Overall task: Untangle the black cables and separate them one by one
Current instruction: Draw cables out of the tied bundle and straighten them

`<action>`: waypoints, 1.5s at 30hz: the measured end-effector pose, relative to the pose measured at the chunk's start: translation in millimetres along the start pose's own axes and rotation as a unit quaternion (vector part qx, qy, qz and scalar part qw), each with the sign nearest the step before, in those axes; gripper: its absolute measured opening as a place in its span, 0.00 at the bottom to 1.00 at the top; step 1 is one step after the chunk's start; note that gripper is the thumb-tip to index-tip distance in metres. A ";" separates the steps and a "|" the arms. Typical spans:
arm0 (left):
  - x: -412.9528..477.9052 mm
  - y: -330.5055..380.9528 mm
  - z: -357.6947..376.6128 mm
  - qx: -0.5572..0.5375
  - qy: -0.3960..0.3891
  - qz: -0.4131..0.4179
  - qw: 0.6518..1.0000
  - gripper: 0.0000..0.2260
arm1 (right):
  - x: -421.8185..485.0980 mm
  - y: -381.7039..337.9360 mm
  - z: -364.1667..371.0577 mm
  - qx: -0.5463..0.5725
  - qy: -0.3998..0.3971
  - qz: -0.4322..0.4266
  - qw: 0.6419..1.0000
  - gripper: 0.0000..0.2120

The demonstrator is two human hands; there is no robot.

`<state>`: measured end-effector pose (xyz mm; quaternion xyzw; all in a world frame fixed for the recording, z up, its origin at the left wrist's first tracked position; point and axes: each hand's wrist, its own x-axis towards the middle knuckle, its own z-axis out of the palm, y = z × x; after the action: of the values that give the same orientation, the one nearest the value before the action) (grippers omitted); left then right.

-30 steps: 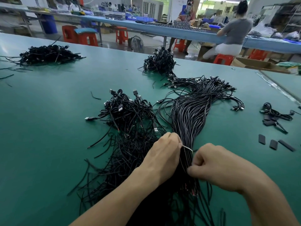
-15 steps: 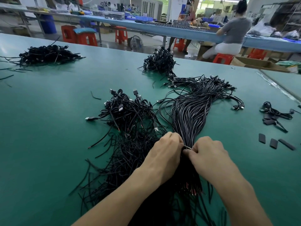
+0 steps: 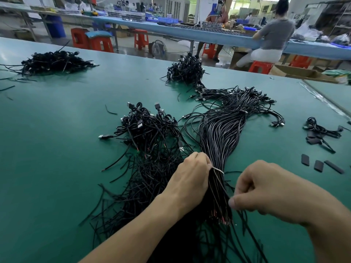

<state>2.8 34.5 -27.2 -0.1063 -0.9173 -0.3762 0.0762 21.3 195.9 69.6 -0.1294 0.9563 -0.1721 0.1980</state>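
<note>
Green-topped table, matte, runs wide. At centre, a tied bundle of black cables lies lengthwise, cinched by a white tie near its close end, plugs fanned out at the far end. Just left of it and touching, a tangled pile of loose cables. Far heap at the table's back edge; another heap far left. At right, a small cluster, with three flat black strips near it. One short scrap lies alone.

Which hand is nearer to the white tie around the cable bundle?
Left. The left hand grips the cable bundle at the white tie; the right hand is apart, lower right, pinching a cable.
</note>
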 end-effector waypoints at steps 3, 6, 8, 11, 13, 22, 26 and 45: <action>1.2 -2.0 1.5 0.004 0.003 0.008 1.000 0.06 | 13.9 0.2 11.7 -0.006 0.079 0.049 0.996 0.18; 2.7 -2.8 3.6 0.016 0.000 0.002 1.000 0.06 | 30.6 -4.7 30.2 0.019 0.149 0.093 0.984 0.18; 3.3 -2.3 3.9 0.012 0.001 -0.007 1.000 0.06 | 38.0 -6.2 39.9 0.016 0.171 0.110 0.979 0.17; 2.7 -1.6 2.8 0.001 -0.003 -0.010 1.000 0.06 | 43.3 -6.1 47.3 0.021 0.186 0.112 0.976 0.16; 1.8 -1.2 2.1 -0.001 -0.010 -0.007 1.000 0.06 | 42.8 -5.5 47.5 0.008 0.184 0.106 0.977 0.15; 0.4 -0.7 0.8 -0.008 -0.001 -0.005 1.000 0.07 | 0.3 0.7 -2.7 0.041 -0.036 -0.048 0.997 0.08; 0.7 -1.2 1.0 -0.004 -0.003 0.010 1.000 0.06 | 7.8 5.2 2.2 0.001 0.053 0.040 0.998 0.13; -0.4 -3.3 2.8 -0.014 0.012 -0.002 1.000 0.06 | -5.7 9.6 -8.9 0.010 -0.024 -0.015 1.000 0.06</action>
<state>2.2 34.1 -31.4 -0.1010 -0.9111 -0.3905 0.0855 20.8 208.8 75.6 -0.1458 0.9474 -0.1816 0.2194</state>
